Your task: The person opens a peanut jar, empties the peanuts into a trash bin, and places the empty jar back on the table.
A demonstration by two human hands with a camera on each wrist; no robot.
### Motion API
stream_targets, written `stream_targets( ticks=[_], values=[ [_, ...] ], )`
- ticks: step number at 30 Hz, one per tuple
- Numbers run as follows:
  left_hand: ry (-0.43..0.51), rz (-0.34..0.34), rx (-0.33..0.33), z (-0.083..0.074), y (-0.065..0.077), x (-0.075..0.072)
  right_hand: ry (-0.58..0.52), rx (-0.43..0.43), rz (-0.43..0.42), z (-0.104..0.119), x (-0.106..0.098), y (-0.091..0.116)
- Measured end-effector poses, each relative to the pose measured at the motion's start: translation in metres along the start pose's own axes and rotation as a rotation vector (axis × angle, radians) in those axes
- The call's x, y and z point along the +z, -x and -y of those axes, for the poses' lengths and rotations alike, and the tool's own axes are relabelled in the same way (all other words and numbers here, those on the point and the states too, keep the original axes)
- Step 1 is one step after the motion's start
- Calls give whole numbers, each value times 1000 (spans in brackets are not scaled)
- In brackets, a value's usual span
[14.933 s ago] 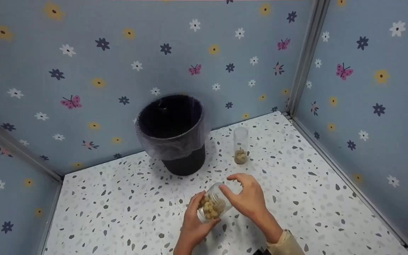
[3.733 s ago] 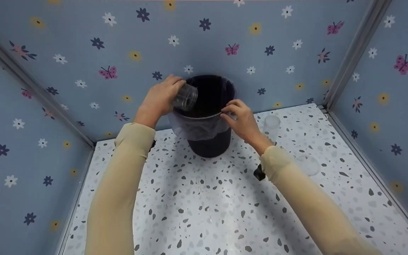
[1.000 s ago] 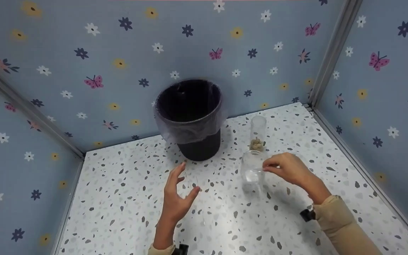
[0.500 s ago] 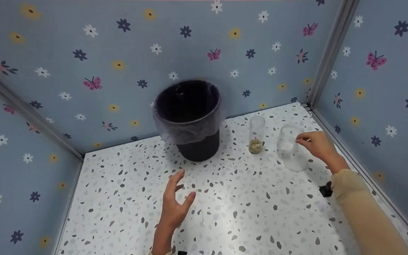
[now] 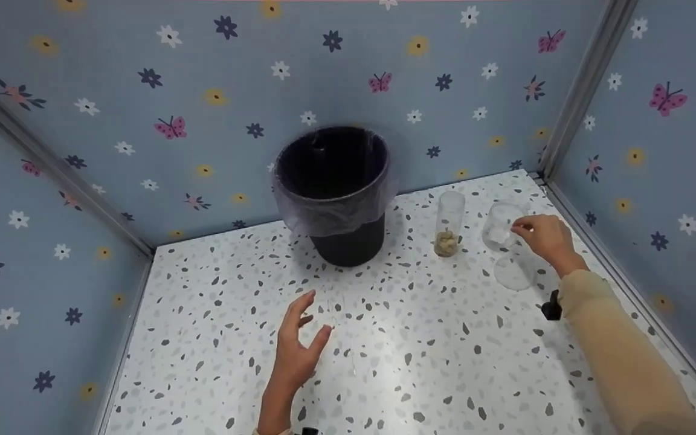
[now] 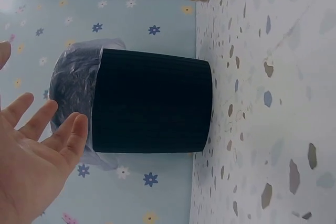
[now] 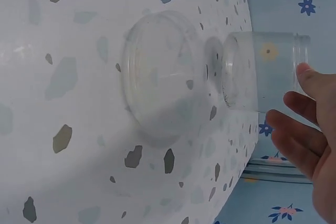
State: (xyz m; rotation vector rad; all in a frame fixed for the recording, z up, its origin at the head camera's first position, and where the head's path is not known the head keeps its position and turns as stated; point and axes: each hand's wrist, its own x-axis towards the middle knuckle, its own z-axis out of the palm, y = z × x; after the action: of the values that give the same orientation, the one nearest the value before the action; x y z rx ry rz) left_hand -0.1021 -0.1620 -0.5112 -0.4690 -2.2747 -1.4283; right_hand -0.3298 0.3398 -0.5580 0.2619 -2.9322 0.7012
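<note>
My right hand [image 5: 546,238] pinches the rim of a clear, wide jar [image 5: 496,226] at the right of the table. The jar stands upright without a lid, with only specks at its bottom in the right wrist view; whether it touches the table I cannot tell. Just in front of it lies a round clear lid [image 7: 163,77]. Left of it, a tall clear jar [image 5: 451,211] holds tan chunks [image 5: 446,243] at the bottom. My left hand [image 5: 296,350] is held over the table, fingers spread and holding nothing, in front of the black bin [image 6: 152,103].
The bin has a translucent bag liner [image 5: 330,220] folded over its rim and stands against the flowered back wall [image 5: 227,121]. A side wall [image 5: 644,199] rises close to the right hand. Thin clear strands or scratches mark the speckled tabletop [image 5: 420,338].
Earlier my left hand held the wide jar with tan chunks, then tipped it over the bin. Since then my right hand has carried the emptied jar rightward, behind the lid. The left hand barely moved lately.
</note>
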Motion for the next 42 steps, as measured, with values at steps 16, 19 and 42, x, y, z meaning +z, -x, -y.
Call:
stream_targets(
  ticks=[16, 19, 42],
  values=[
    [-18, -12, -73, -4, -1, -15, -22, 34, 58, -14, 3, 8],
    [-22, -7, -71, -2, -1, -15, 4, 30, -8, -9, 4, 10],
    [-26, 20, -68, 28, 7, 7, -116, -195, -367, 179, -28, -28]
  ],
)
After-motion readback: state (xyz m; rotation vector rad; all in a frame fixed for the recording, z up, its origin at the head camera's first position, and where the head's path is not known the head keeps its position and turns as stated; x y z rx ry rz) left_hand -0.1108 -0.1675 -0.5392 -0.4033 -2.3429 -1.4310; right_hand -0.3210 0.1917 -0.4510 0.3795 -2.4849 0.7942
